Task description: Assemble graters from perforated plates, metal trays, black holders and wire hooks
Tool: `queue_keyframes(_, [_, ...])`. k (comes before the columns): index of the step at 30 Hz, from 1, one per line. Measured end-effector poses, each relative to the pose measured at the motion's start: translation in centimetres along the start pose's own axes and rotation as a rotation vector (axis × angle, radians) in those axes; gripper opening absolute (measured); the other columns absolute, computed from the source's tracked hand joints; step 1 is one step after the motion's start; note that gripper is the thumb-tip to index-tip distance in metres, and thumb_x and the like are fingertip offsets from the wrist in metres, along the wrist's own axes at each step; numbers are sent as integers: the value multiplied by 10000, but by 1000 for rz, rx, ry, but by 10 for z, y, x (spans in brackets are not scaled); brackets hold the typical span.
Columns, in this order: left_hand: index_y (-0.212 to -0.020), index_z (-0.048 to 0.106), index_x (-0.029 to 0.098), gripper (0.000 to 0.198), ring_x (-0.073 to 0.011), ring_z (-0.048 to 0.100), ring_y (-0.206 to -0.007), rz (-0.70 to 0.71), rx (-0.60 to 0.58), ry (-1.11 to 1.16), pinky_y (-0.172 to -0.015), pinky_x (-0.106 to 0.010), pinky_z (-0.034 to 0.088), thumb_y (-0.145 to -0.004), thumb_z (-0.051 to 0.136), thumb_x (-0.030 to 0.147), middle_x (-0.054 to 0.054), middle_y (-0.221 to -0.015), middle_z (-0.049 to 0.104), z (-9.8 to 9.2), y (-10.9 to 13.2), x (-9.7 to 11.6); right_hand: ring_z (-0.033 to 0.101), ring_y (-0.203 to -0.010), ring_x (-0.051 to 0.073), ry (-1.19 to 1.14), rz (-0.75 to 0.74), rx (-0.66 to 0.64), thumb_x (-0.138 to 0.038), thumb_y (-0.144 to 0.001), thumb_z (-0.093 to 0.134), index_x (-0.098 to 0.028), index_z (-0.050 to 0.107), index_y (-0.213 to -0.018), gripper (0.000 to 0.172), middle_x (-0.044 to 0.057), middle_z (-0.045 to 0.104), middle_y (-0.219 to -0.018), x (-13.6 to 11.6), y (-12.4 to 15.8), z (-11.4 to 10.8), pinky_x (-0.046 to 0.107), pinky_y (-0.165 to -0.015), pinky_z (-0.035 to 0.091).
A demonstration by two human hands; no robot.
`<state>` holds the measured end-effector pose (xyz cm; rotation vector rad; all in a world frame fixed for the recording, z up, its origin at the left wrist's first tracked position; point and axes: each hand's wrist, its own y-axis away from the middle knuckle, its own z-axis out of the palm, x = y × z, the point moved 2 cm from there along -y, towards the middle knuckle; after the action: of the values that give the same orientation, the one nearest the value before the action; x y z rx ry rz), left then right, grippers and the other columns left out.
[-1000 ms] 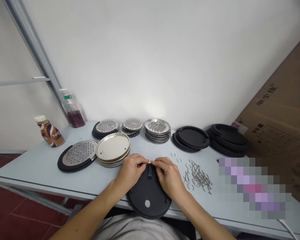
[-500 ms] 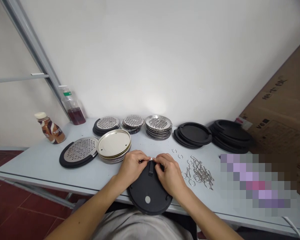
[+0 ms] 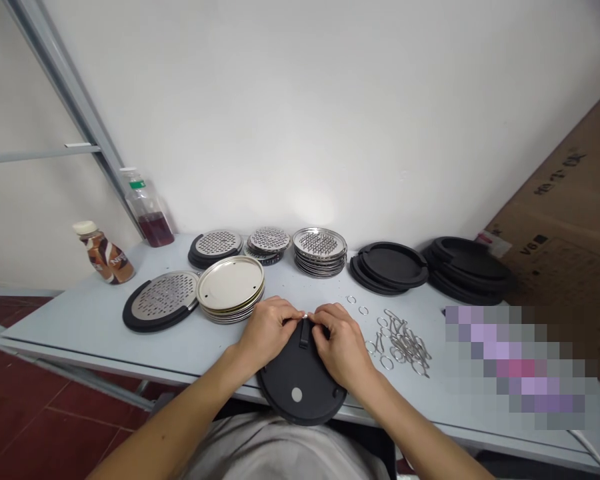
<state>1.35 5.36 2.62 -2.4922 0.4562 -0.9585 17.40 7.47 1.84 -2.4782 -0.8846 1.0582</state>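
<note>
A round black disc point(image 3: 313, 373) hangs partly over the near table edge, against my body. A black tab point(image 3: 305, 333) stands out near its top, and a pale round spot lies lower down. My left hand point(image 3: 270, 330) pinches a small shiny metal piece point(image 3: 305, 317) at the tab's upper end. On the other side, my right hand point(image 3: 341, 337) is closed with its fingertips at the same piece. Most of that piece is hidden, so I cannot tell its full shape. A pile of metal rings and hooked wire pieces point(image 3: 405, 343) lies right of my hands.
Behind my left hand stand a stack of metal plates point(image 3: 231, 280) and a perforated disc in a black holder point(image 3: 163, 300). Grater discs point(image 3: 320, 247) and black round holders point(image 3: 393, 265) line the wall. Two bottles point(image 3: 153, 220) stand left; a cardboard box point(image 3: 560, 253) leans right.
The whole view has shifted slightly. Both hands keep their pinch at the top of the black disc, with hardly any visible movement of the fingers.
</note>
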Motion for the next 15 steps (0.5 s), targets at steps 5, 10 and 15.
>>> queue_keyframes(5, [-829, 770, 187, 199, -186, 689, -792, -4, -2, -45, -777, -307, 522, -804, 685, 9, -29, -816, 772, 1, -1, 0, 558, -818, 225, 14, 16, 7, -4, -791, 503, -187, 647, -736, 238, 52, 643, -791, -2, 0, -1, 334, -744, 459])
queue_keyframes(10, [-822, 765, 188, 185, -193, 690, -798, -23, -19, -83, -770, -308, 515, -799, 693, 19, -25, -820, 772, 1, -4, 1, 549, -819, 229, 42, 38, 21, -30, -792, 498, -192, 604, -729, 204, 48, 609, -774, -2, 1, 1, 336, -739, 435])
queue_keyframes(15, [-822, 772, 189, 184, -197, 690, -784, -35, -41, -108, -758, -307, 513, -783, 707, 22, -26, -808, 773, 1, -7, 4, 539, -817, 223, 35, 46, 19, -38, -791, 483, -201, 564, -710, 199, 42, 592, -778, -1, 0, 3, 331, -734, 421])
